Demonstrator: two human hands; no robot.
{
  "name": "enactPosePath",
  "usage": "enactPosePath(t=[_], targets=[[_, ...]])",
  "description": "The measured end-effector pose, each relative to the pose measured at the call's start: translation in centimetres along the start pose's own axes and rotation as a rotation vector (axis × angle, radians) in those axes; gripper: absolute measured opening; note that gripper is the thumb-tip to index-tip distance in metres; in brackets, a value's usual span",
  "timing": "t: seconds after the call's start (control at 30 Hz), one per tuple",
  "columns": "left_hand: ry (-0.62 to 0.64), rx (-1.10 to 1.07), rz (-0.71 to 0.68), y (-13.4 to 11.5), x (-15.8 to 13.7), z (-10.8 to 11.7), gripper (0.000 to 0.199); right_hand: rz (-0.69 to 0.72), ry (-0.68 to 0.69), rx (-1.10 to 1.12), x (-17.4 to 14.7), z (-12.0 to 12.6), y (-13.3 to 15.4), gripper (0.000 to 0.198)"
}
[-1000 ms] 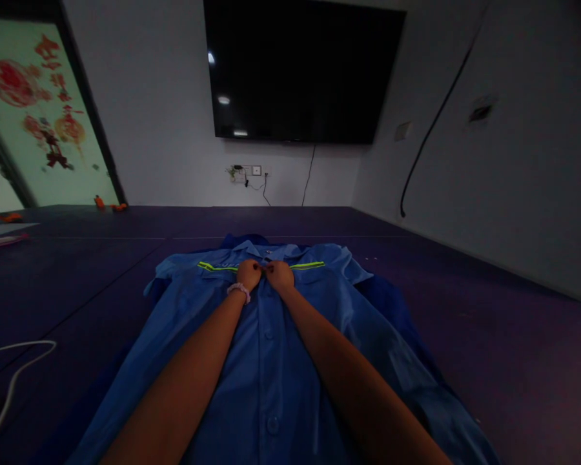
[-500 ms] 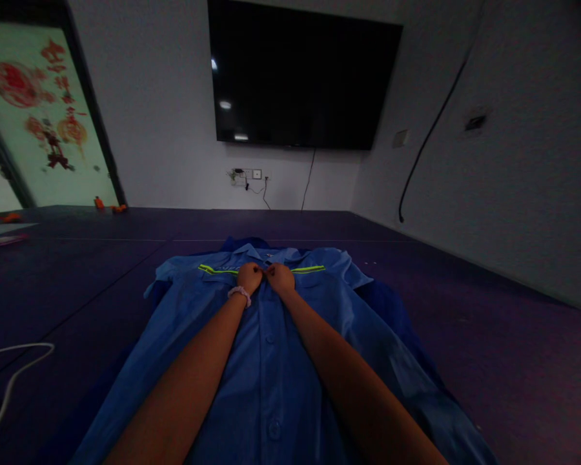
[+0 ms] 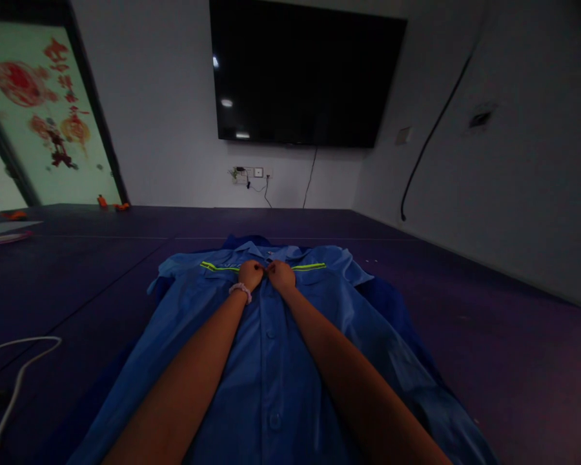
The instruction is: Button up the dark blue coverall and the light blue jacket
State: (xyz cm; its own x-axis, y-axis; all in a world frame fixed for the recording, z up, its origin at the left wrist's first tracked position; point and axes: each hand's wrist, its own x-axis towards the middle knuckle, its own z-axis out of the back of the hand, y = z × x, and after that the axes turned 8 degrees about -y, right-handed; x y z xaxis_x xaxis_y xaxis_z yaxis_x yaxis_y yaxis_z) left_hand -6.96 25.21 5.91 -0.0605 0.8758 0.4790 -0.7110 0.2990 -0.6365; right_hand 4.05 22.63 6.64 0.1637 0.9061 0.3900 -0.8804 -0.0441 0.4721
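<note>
A blue button-up work shirt (image 3: 232, 374) with yellow-green chest stripes lies spread out front side up, its collar away from me. Both hands meet at the front placket, just below the collar. My left hand (image 3: 250, 276), with a pale scrunchie (image 3: 241, 290) at the wrist, pinches the placket's edge. Close beside it, my right hand (image 3: 281, 276) pinches the cloth too. Whether a button sits between the fingertips cannot be made out. Lower on the placket, buttons (image 3: 274, 421) show. Darker blue cloth (image 3: 390, 307) lies under the shirt.
The shirt rests on a dark purple surface (image 3: 489, 342). A white cable (image 3: 22, 371) curls at the lower left. Orange objects (image 3: 121, 206) and a pale flat item (image 3: 10, 227) lie at the far left. A large screen (image 3: 305, 71) hangs on the back wall.
Both hands stay pinched at the same spot on the placket. The view has shifted very slightly.
</note>
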Motion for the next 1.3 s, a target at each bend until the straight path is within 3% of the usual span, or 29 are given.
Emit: enactPosePath(t=[1.3], targets=[[-0.003, 0.028, 0.003, -0.17, -0.02, -0.09, 0.02, 0.019, -0.005, -0.032, -0.08, 0.19, 0.23, 0.016]])
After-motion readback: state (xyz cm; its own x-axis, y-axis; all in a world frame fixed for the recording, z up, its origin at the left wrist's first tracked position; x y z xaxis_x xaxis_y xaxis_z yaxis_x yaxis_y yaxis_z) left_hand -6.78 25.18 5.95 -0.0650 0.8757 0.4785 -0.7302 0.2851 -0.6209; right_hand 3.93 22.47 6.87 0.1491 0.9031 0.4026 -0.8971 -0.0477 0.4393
